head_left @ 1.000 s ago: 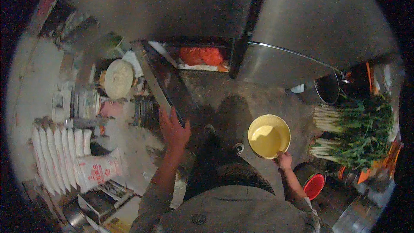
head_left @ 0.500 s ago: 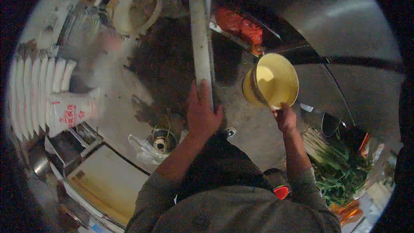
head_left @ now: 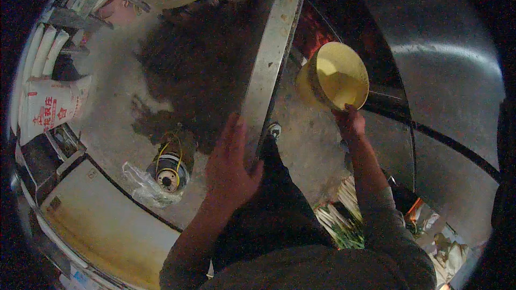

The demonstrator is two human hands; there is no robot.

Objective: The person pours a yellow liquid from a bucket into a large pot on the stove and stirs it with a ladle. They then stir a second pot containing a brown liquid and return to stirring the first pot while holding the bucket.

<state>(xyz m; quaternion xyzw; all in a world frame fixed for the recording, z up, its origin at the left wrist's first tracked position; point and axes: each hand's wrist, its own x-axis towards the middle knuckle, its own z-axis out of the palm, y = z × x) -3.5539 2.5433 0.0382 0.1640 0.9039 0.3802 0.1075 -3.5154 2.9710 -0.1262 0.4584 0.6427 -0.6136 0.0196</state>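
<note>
My right hand (head_left: 351, 122) is closed on the rim of a deep yellow basin (head_left: 344, 78). The basin is tilted with its mouth toward me, and nothing solid shows inside. My left hand (head_left: 231, 164) lies against the near end of a long, narrow grey metal edge (head_left: 271, 48), which looks like the edge of a door or panel. Its fingers are stretched along the surface and its thumb is apart on the right side. What lies under the palm is hidden.
A dark round canister (head_left: 171, 174) with yellow cord stands on the floor beside clear plastic. White sacks (head_left: 51, 104) are stacked at left, above a stained pale cabinet top (head_left: 107, 209). Long green vegetables (head_left: 344, 212) lie by my right forearm. A metal sheet (head_left: 451, 48) fills the right.
The view has turned right. The metal edge now leans rightward at its far end, with my left hand still on it. The basin stays in my right hand, slightly higher in view.
</note>
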